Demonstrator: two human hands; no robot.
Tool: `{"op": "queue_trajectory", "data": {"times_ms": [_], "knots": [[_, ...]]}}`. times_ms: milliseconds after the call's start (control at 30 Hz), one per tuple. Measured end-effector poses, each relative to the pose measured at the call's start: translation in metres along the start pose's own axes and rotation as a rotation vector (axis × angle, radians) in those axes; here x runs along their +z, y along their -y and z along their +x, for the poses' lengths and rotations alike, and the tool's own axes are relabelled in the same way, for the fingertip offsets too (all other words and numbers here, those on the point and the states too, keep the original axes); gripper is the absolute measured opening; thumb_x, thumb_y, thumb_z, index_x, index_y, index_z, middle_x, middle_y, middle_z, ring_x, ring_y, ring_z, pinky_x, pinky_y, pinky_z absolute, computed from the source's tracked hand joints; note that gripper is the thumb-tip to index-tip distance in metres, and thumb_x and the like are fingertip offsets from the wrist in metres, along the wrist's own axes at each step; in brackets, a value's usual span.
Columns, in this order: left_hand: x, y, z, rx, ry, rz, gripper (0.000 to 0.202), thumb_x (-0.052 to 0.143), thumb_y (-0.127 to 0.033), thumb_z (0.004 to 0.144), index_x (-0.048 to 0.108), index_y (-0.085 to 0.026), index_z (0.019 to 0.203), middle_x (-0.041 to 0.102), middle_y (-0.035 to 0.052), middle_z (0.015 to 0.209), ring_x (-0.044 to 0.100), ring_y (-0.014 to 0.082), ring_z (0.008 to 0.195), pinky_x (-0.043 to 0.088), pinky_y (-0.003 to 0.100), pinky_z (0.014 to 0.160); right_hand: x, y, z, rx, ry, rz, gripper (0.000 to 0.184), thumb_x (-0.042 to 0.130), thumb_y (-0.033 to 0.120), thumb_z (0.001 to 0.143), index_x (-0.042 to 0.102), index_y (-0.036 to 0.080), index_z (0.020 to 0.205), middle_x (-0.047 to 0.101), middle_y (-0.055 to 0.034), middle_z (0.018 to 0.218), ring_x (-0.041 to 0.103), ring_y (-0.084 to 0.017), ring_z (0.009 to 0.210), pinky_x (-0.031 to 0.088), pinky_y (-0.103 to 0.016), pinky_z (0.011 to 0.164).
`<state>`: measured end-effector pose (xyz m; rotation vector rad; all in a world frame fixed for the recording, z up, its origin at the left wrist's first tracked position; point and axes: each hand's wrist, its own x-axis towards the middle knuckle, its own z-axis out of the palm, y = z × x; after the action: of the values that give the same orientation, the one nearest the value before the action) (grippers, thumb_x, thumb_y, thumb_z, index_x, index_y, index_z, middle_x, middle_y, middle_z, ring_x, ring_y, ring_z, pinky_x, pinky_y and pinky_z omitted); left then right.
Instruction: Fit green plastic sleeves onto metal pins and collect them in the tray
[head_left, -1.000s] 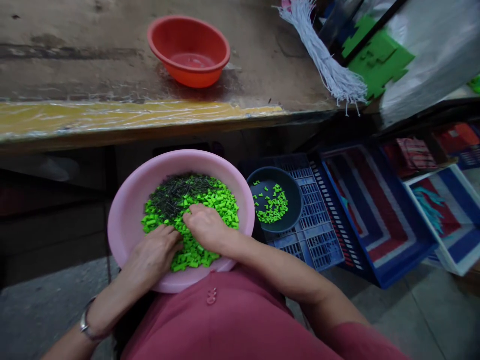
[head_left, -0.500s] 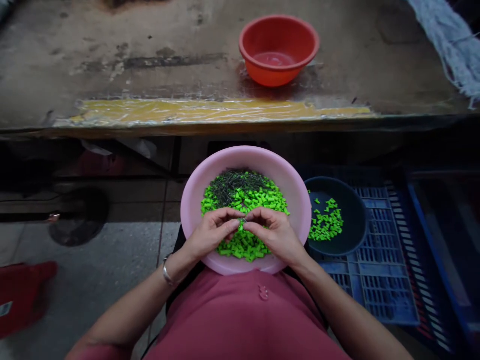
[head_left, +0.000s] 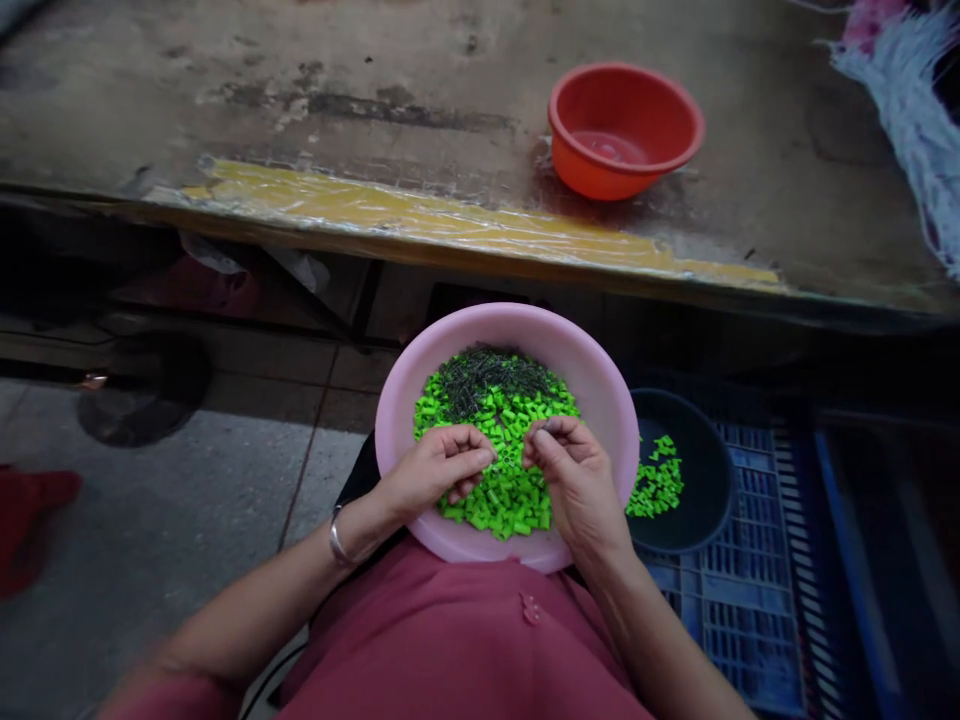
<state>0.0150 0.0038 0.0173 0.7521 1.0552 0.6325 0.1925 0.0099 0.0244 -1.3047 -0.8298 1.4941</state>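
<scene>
A pink basin [head_left: 607,400] rests on my lap, filled with short bright green plastic tubes [head_left: 502,500] and a heap of thin dark pins [head_left: 495,375] at its far side. Over the basin's left half, my left hand [head_left: 442,465] is closed in a pinch; whatever its fingertips hold is too small to make out. To the right, my right hand [head_left: 574,475] also pinches, thumb against forefinger, with its contents unclear. A gap separates the two hands, and green tubes show between them.
A dark basin [head_left: 701,480] with some green pieces stands on a blue plastic crate [head_left: 750,610] at right. Ahead, a worn table [head_left: 360,60] with yellow tape along its edge carries a red bowl [head_left: 626,150] and whitish strands [head_left: 900,90]. Something red [head_left: 30,520] is at left.
My hands, fingertips together before, have moved apart, the right one turning and shifting right. The view has tilted and shifted, so the table and red bowl appear displaced.
</scene>
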Motion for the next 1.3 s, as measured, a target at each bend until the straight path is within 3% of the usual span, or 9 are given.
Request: {"op": "queue_trajectory", "data": {"times_ms": [133,300,433,600,933,1167,1300], "knots": [[-0.002,0.002,0.003,-0.014,-0.054,0.022,0.036,0.071,-0.047,0.077,0.065,-0.014,0.086,0.052,-0.0048,0.057,0.044,0.0054,0.044,0.033,0.016,0.038,-0.002,0.005,-0.001,-0.026,0.11,-0.228,0.01,0.07,0.028,0.079,0.069,0.02,0.086,0.061,0.0016,0.069,0.055,-0.012,0.061,0.048,-0.026,0.061],[-0.005,0.005,0.004,-0.006,-0.005,-0.273,0.038,0.077,-0.044,0.073,0.066,-0.013,0.091,0.055,-0.0042,0.058,0.049,0.0064,0.049,0.038,0.017,0.043,0.001,0.007,-0.007,-0.138,0.155,-0.382,0.01,0.064,0.025,0.085,0.072,0.022,0.09,0.065,-0.0023,0.085,0.059,-0.014,0.07,0.05,-0.027,0.065],[-0.008,0.006,0.004,0.009,0.027,-0.387,0.035,0.083,-0.034,0.069,0.066,-0.013,0.091,0.062,-0.0013,0.067,0.057,0.0081,0.059,0.047,0.019,0.055,0.003,0.008,-0.011,-0.179,0.162,-0.437,0.007,0.064,0.025,0.087,0.07,0.021,0.087,0.065,-0.0022,0.083,0.06,-0.015,0.072,0.049,-0.026,0.063],[-0.008,0.006,0.003,0.02,0.039,-0.428,0.032,0.084,-0.03,0.068,0.068,-0.012,0.09,0.065,0.0004,0.074,0.06,0.0089,0.065,0.049,0.02,0.06,0.004,0.012,-0.015,-0.415,0.191,-0.656,0.009,0.059,0.02,0.092,0.066,0.021,0.087,0.064,-0.0026,0.083,0.061,-0.017,0.079,0.048,-0.03,0.074],[-0.007,0.009,0.003,0.008,0.058,-0.387,0.039,0.086,-0.037,0.065,0.069,-0.01,0.087,0.065,0.0008,0.065,0.058,0.0084,0.055,0.048,0.021,0.056,0.006,0.011,-0.017,-0.708,0.297,-0.917,0.011,0.052,0.011,0.095,0.061,0.018,0.093,0.063,-0.006,0.084,0.059,-0.018,0.08,0.048,-0.031,0.072],[-0.002,0.011,0.004,0.065,0.078,-0.391,0.033,0.084,-0.036,0.066,0.066,-0.01,0.077,0.063,-0.0002,0.06,0.057,0.009,0.05,0.048,0.021,0.051,0.013,0.007,-0.017,-0.709,0.277,-0.832,0.014,0.053,0.007,0.093,0.063,0.016,0.09,0.062,-0.0052,0.081,0.059,-0.016,0.077,0.048,-0.029,0.069],[-0.001,0.014,0.004,0.083,0.009,-0.395,0.031,0.083,-0.034,0.068,0.066,-0.011,0.08,0.064,-0.0002,0.061,0.058,0.0088,0.052,0.047,0.02,0.052,0.016,0.006,-0.016,-0.648,0.289,-0.763,0.015,0.055,0.008,0.093,0.067,0.018,0.093,0.063,-0.004,0.081,0.06,-0.015,0.076,0.049,-0.028,0.07]]}}
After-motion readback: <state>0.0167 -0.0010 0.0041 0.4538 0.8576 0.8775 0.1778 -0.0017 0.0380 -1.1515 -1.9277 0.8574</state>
